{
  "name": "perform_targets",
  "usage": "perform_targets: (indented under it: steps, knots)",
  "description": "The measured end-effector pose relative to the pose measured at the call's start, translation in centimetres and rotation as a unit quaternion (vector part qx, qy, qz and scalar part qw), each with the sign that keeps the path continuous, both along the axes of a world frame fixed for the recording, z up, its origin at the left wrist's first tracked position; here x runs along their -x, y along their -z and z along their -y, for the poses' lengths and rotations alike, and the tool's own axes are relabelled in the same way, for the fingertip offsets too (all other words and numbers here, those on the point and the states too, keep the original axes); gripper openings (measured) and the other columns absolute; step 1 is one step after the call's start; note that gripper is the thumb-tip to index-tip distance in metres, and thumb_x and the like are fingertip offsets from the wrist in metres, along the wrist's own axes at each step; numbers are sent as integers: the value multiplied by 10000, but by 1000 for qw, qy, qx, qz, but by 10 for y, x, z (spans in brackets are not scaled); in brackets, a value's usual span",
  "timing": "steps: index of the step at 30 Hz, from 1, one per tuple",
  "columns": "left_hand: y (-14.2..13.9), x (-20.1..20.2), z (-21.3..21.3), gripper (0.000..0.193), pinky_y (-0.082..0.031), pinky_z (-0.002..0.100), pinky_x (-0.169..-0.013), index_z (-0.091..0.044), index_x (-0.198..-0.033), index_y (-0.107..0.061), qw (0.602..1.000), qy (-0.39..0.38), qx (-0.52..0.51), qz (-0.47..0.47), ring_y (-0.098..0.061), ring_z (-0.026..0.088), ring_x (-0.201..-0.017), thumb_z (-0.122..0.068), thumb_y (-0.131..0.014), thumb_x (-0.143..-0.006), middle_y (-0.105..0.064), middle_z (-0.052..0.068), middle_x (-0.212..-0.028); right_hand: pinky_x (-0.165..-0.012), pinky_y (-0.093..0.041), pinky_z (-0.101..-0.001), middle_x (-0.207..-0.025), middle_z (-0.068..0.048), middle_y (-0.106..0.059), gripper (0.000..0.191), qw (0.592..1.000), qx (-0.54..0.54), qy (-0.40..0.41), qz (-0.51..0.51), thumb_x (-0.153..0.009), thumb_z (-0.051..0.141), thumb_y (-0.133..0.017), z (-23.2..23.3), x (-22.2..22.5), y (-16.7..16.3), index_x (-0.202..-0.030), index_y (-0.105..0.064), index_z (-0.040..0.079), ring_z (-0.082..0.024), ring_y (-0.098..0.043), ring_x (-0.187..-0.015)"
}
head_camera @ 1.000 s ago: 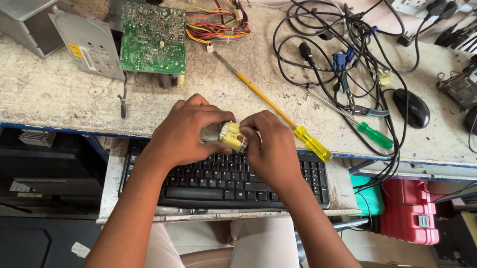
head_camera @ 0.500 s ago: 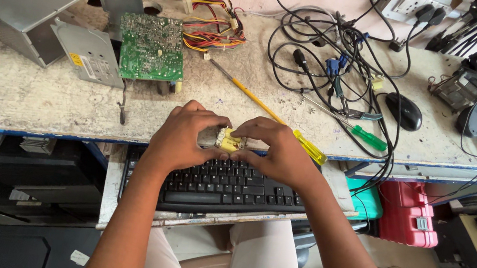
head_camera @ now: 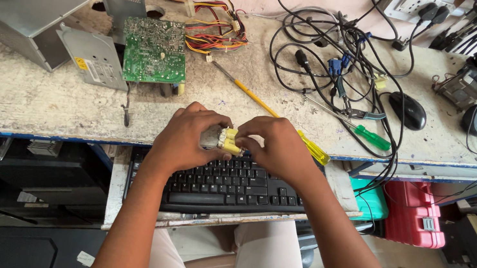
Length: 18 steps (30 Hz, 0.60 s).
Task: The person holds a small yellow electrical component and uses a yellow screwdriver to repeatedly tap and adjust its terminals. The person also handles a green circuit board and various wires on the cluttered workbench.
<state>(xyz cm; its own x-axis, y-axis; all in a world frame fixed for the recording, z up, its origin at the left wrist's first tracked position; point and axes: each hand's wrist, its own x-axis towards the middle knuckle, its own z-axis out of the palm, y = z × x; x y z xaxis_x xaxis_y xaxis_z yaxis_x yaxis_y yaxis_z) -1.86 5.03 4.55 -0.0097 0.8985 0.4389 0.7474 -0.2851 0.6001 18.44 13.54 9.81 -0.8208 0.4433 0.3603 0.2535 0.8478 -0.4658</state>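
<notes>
Both hands meet over the front edge of the workbench, above a black keyboard on a pull-out shelf. My left hand and my right hand together grip a small grey and yellow electronic part; fingers hide most of it. A long yellow-handled screwdriver lies on the bench just behind my right hand. A green circuit board lies further back on the left, with a bundle of red, yellow and black wires behind it.
An open grey metal case and its loose panel sit at back left. Tangled black cables, a green-handled screwdriver, a black mouse and a heatsink fan fill the right side. A red toolbox stands below.
My hands stay together on the small part over the keyboard, with only slight finger shifts. The view has tilted a little, showing more of the wall sockets.
</notes>
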Motion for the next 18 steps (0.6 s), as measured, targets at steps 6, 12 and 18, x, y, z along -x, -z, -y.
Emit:
perform_targets:
  steps: [6, 12, 18]
  knots:
    - [14, 8, -4, 642, -532, 374, -889, -66, -1205, -578, 992, 20, -43, 118, -673, 263, -1029, -276, -923, -706, -707, 115, -1095, -760, -547, -441, -999, -118, -715, 142, 996, -86, 6, -31, -918, 81, -670, 4, 19, -2, -1055, -664, 44, -354, -698, -892]
    - [8, 17, 1, 730, -524, 320, -881, -50, -1349, -511, 960, 101, -45, 256, -660, 128, -992, -232, -894, -755, -706, 104, -1058, -891, -551, -437, -1218, -115, -674, 259, 965, -234, -112, -38, -823, 66, -626, 0, 34, -17, -1082, -629, 56, -344, -677, -1078]
    - [-4, 0, 4, 646, -571, 351, -738, -66, -1350, -624, 985, -14, -21, 169, -743, 224, -790, -219, -856, -767, -763, 167, -1026, -882, -546, -446, -1111, -116, -651, 338, 962, -258, -67, -63, -752, 154, -712, 0, 40, -2, -1052, -596, 49, -352, -664, -1062]
